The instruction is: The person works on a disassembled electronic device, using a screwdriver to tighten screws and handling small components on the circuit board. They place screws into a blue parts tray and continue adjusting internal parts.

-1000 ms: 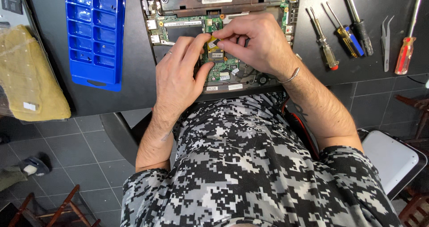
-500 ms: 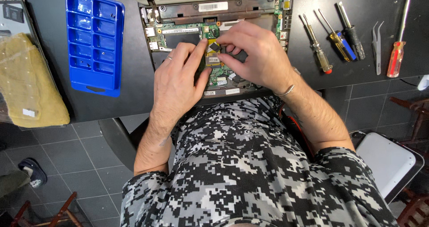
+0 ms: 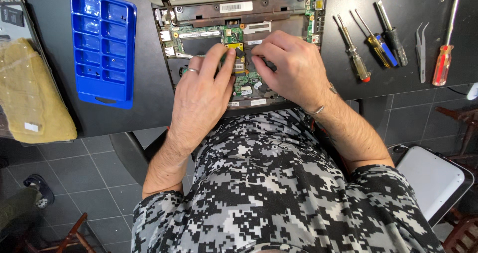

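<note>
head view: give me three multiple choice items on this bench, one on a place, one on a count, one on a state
1. Where does the blue parts tray lie?
A. beside the opened laptop, on the left in the picture
B. on the laptop
C. on the floor

2. How many screwdrivers lie beside the laptop, on the right in the picture?
A. two
B. four
C. six

3. What state is the laptop in?
A. closed
B. cover off, circuit board bare
C. wrapped in cloth

Answers: 1 A, the tray rests on the dark table apart from the laptop. 2 B, three lie close together and one red-handled screwdriver lies past the tweezers. 3 B, the left hand and right hand rest on the green board.
</note>
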